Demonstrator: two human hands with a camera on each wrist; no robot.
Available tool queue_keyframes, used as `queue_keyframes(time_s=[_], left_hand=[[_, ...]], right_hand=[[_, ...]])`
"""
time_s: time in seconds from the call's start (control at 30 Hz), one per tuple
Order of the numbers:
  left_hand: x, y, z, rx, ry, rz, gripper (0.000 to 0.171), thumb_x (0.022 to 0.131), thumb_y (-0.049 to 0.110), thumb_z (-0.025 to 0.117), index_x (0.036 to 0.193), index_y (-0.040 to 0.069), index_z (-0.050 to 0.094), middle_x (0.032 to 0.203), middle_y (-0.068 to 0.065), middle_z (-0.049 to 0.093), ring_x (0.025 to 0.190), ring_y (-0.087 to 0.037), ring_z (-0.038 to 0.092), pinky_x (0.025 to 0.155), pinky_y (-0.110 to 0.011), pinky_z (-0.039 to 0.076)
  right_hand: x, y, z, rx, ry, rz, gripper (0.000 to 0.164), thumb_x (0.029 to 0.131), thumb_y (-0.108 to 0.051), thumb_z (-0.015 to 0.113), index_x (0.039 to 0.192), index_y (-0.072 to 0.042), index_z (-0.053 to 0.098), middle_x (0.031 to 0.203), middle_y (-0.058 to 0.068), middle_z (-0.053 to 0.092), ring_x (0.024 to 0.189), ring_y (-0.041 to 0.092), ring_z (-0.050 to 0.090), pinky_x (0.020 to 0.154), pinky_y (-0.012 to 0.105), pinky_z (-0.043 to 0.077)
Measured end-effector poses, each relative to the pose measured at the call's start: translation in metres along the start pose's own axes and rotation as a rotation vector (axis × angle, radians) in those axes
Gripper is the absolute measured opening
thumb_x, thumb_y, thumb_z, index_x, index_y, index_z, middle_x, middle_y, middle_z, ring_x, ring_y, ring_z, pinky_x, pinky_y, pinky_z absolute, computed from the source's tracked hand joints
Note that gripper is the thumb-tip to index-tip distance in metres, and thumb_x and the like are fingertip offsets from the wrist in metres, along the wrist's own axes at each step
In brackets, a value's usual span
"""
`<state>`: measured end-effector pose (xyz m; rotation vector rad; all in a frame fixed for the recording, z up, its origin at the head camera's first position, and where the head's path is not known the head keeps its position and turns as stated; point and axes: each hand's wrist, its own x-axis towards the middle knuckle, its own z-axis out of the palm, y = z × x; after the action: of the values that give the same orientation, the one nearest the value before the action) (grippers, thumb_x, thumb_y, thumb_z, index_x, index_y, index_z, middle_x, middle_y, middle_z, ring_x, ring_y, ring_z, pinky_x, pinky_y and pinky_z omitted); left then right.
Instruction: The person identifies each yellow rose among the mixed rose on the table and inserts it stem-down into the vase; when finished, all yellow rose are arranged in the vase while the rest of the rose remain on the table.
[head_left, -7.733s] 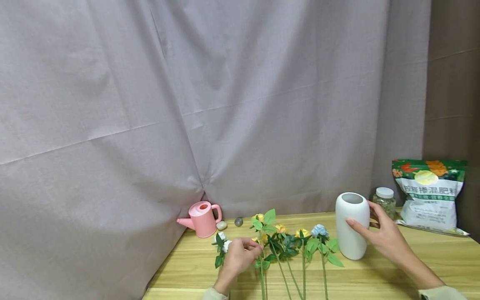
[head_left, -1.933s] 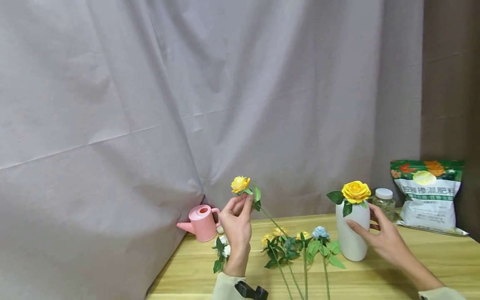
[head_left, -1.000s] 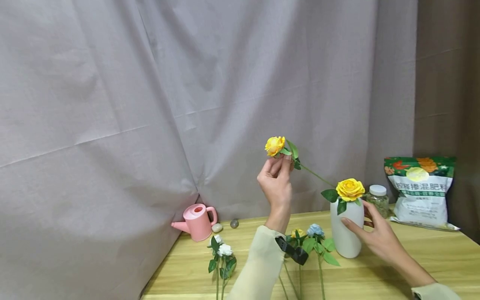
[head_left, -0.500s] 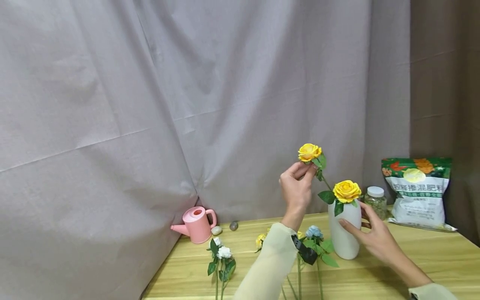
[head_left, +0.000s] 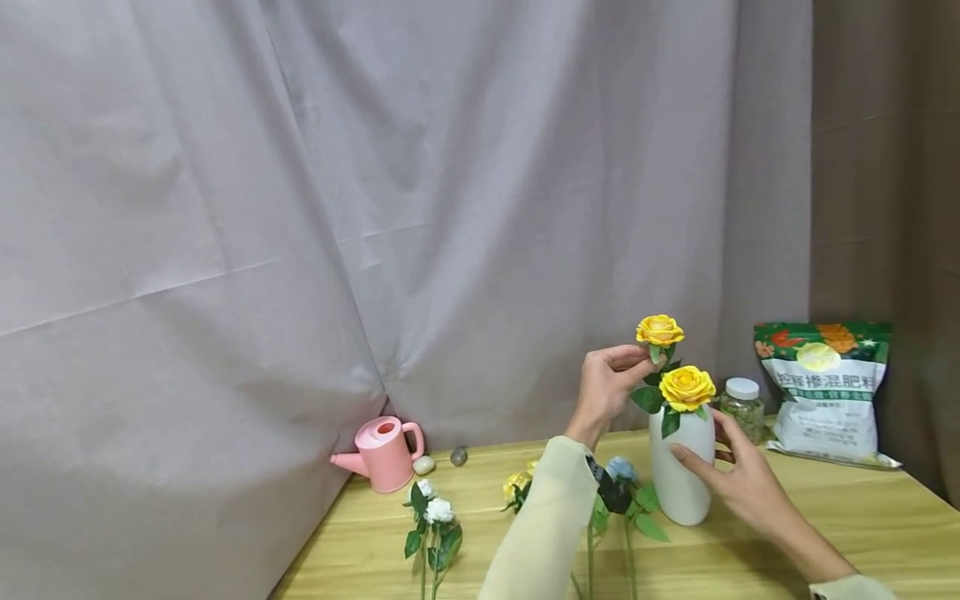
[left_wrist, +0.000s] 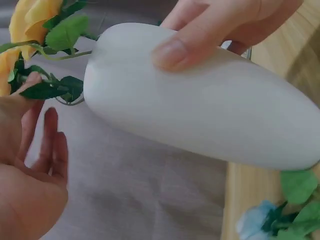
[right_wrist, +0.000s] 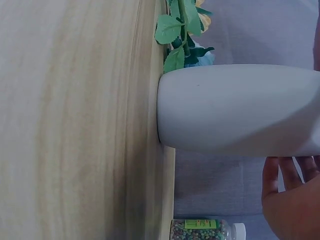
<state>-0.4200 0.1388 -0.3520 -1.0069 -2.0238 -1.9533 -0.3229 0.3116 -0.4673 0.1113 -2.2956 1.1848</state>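
A white vase (head_left: pixel 681 475) stands upright on the wooden table, and my right hand (head_left: pixel 742 479) holds it from the right, thumb across the front. One yellow rose (head_left: pixel 687 389) sits in its mouth with dark leaves over the rim. Above and behind that bloom is a second yellow rose (head_left: pixel 660 331); my left hand (head_left: pixel 606 385) pinches it just under the head. In the left wrist view the stems run into the mouth of the vase (left_wrist: pixel 190 105), and the lower fingers of the left hand (left_wrist: pixel 30 192) hang loose beside them.
Two white roses (head_left: pixel 438 510) lie left of my left sleeve, yellow roses (head_left: pixel 517 483) and a blue rose (head_left: pixel 621 469) partly behind it. A pink watering can (head_left: pixel 385 457) and two stones (head_left: pixel 423 465) stand farther back. Right of the vase are a lidded jar (head_left: pixel 742 408) and a fertilizer bag (head_left: pixel 825 400).
My left hand has lifted the second yellow rose off the table, carried it right and lowered its stem into the vase. The first rose went in earlier; my right hand has stayed on the vase.
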Motion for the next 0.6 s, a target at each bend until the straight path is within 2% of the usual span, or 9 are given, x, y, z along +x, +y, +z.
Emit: queue_keyframes(time_s=[0.13, 0.27, 0.33, 0.43, 0.53, 0.6], left_hand=[[0.003, 0.004, -0.001, 0.038, -0.084, 0.057, 0.024, 0.090, 0.024, 0.076, 0.111, 0.013, 0.078, 0.105, 0.000, 0.078, 0.091, 0.001, 0.071, 0.080, -0.018, 0.057], [0.002, 0.005, 0.003, 0.058, -0.137, 0.012, 0.023, 0.092, 0.012, 0.073, 0.113, 0.006, 0.076, 0.109, -0.007, 0.077, 0.091, 0.001, 0.071, 0.079, -0.016, 0.056], [0.000, 0.002, 0.006, 0.104, -0.156, 0.010, 0.023, 0.090, 0.008, 0.075, 0.113, 0.006, 0.076, 0.108, -0.009, 0.078, 0.088, 0.003, 0.070, 0.078, -0.014, 0.056], [-0.004, -0.004, 0.008, 0.239, -0.180, 0.104, 0.026, 0.085, 0.002, 0.078, 0.111, 0.007, 0.076, 0.106, -0.007, 0.078, 0.088, 0.004, 0.068, 0.079, -0.009, 0.053], [-0.006, -0.009, 0.008, 0.379, -0.189, 0.234, 0.028, 0.085, -0.002, 0.075, 0.111, 0.008, 0.077, 0.108, -0.006, 0.077, 0.094, 0.003, 0.068, 0.084, -0.005, 0.049], [-0.007, -0.012, 0.008, 0.437, -0.189, 0.262, 0.024, 0.090, 0.001, 0.070, 0.112, 0.009, 0.077, 0.110, -0.005, 0.077, 0.099, 0.001, 0.068, 0.086, -0.004, 0.047]], right_hand=[[0.003, -0.002, -0.001, -0.009, 0.002, -0.002, 0.079, 0.095, -0.041, 0.070, 0.157, -0.015, 0.028, 0.144, 0.019, 0.052, 0.116, -0.003, 0.045, 0.082, 0.015, 0.047], [0.005, -0.003, -0.002, -0.014, -0.002, 0.000, 0.080, 0.095, -0.041, 0.069, 0.157, -0.012, 0.027, 0.144, 0.021, 0.051, 0.123, 0.025, 0.050, 0.083, 0.016, 0.048], [0.005, -0.003, -0.002, -0.011, -0.004, -0.001, 0.081, 0.095, -0.041, 0.069, 0.157, -0.010, 0.027, 0.144, 0.022, 0.050, 0.123, 0.031, 0.050, 0.083, 0.016, 0.047], [0.004, -0.002, -0.002, 0.001, -0.014, 0.002, 0.082, 0.095, -0.040, 0.068, 0.157, -0.007, 0.025, 0.145, 0.025, 0.049, 0.125, 0.036, 0.050, 0.082, 0.015, 0.047], [0.003, -0.002, -0.001, 0.010, -0.024, 0.005, 0.083, 0.096, -0.039, 0.068, 0.157, -0.005, 0.024, 0.146, 0.027, 0.047, 0.126, 0.038, 0.050, 0.081, 0.012, 0.045], [0.002, -0.002, 0.000, 0.011, -0.030, 0.011, 0.084, 0.096, -0.040, 0.068, 0.157, -0.005, 0.023, 0.146, 0.028, 0.047, 0.127, 0.041, 0.049, 0.081, 0.012, 0.045]])
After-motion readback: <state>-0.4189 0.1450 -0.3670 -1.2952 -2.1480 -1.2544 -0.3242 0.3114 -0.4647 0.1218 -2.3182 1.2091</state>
